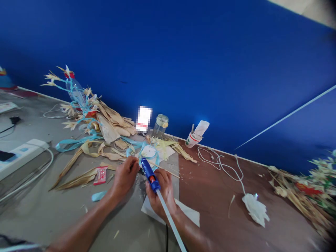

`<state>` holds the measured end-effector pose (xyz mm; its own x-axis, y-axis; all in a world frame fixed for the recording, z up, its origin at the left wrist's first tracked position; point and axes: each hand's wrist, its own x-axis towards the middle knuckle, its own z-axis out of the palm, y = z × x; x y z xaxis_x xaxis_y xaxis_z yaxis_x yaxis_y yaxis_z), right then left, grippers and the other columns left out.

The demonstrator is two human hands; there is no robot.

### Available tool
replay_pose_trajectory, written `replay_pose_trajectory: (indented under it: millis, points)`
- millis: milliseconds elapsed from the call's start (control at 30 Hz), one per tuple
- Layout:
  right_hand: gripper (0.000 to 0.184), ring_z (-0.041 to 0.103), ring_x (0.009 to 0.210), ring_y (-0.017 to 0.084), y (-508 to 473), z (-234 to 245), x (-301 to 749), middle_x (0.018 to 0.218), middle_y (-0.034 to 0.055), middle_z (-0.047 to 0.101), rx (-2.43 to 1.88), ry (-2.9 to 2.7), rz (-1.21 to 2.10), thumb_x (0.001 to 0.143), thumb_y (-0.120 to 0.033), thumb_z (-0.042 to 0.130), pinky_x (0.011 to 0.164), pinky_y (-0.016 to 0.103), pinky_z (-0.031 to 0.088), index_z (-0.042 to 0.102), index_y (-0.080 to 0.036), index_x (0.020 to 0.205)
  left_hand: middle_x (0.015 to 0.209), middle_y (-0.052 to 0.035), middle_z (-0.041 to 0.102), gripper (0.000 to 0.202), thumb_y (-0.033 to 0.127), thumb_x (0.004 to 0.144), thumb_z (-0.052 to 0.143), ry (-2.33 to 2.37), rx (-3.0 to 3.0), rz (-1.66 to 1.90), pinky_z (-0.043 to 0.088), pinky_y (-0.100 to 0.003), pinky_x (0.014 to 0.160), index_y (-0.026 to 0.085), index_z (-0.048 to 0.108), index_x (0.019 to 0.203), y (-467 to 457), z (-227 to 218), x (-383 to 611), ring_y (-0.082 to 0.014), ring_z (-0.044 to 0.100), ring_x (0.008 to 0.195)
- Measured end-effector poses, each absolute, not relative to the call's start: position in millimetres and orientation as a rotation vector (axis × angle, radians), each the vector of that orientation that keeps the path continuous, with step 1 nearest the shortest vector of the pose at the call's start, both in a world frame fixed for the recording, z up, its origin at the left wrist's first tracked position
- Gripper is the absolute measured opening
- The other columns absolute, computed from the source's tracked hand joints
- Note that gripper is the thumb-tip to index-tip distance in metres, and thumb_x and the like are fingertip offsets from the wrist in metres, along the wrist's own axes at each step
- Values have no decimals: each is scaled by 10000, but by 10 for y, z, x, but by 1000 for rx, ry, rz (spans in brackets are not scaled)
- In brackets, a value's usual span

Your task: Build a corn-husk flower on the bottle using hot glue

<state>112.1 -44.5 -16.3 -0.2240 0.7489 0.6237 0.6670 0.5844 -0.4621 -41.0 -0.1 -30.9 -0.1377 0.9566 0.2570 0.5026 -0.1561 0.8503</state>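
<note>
My right hand [162, 192] is wrapped round a blue glue gun [148, 172] with a clear glue stick [169, 218] sticking out of its back. The nozzle points up and left toward a thin stick [162, 168] and a blue ribbon loop around a white disc [148, 152]. My left hand [125, 176] is closed in a pinch right beside the nozzle, on something small I cannot make out. Both hands rest over the grey tabletop [52, 210], above a sheet of white paper [189, 213].
A heap of dried husk leaves [112, 122], blue ribbon [70, 142] and a bottle with husk flowers [75, 91] lie behind. A glass jar [160, 126], paper cup [193, 138], white cable [220, 162], white husk flower [256, 208], power strip [22, 154] and red packet [100, 175] lie around.
</note>
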Motion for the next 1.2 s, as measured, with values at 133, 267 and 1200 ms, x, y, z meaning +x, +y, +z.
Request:
replay_pose_trajectory:
  millis: [133,267,1200]
  points:
    - [55,551,850,219,-482,-125,1105,818,60,595,-1143,-1966,107,800,-165,519,767,384,402,515,-181,852,654,-6,614,216,320,850,404,1750,1832,1150,357,-246,559,195,567,784,2,-349,-435,-137,534,573]
    - [48,541,818,220,-500,-112,1085,807,63,595,-1198,-1967,85,802,-154,509,741,376,399,516,-177,843,669,-25,620,237,327,877,370,1797,1970,1035,357,-256,579,199,561,819,8,-375,-455,-162,573,621]
    - [27,556,774,228,-541,-69,1070,765,64,588,-1254,-1980,48,825,-168,489,701,377,426,509,-187,829,692,-51,627,205,271,867,383,1797,2079,973,364,-273,612,215,564,787,-3,-344,-460,-194,576,669]
